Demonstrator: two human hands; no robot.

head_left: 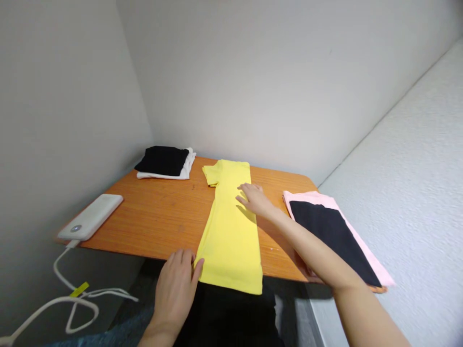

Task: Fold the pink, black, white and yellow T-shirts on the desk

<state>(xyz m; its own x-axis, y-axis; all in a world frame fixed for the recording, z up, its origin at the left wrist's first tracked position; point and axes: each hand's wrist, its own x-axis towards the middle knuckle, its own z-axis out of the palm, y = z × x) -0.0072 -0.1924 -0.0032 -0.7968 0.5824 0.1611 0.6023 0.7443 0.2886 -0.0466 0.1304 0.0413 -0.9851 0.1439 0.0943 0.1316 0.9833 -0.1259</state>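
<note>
A yellow T-shirt [233, 241], folded lengthwise, lies down the middle of the table with its short sleeve pointing left. Its hem hangs slightly past the table's front edge. My left hand [177, 284] is at the lower left corner of the shirt, thumb and fingers closed on its edge. Higher up, my right hand [255, 198] rests over the right side of the shirt, fingers spread and holding nothing. My right forearm reaches across the table's right part.
The wooden table [155, 217] stands against walls. A folded black garment [162, 160] lies on white cloth [186, 166] at the back left. To the right, black cloth [333, 236] lies on pink cloth [361, 236]. A white power bank [94, 217] with a white cable [61, 277] sits left.
</note>
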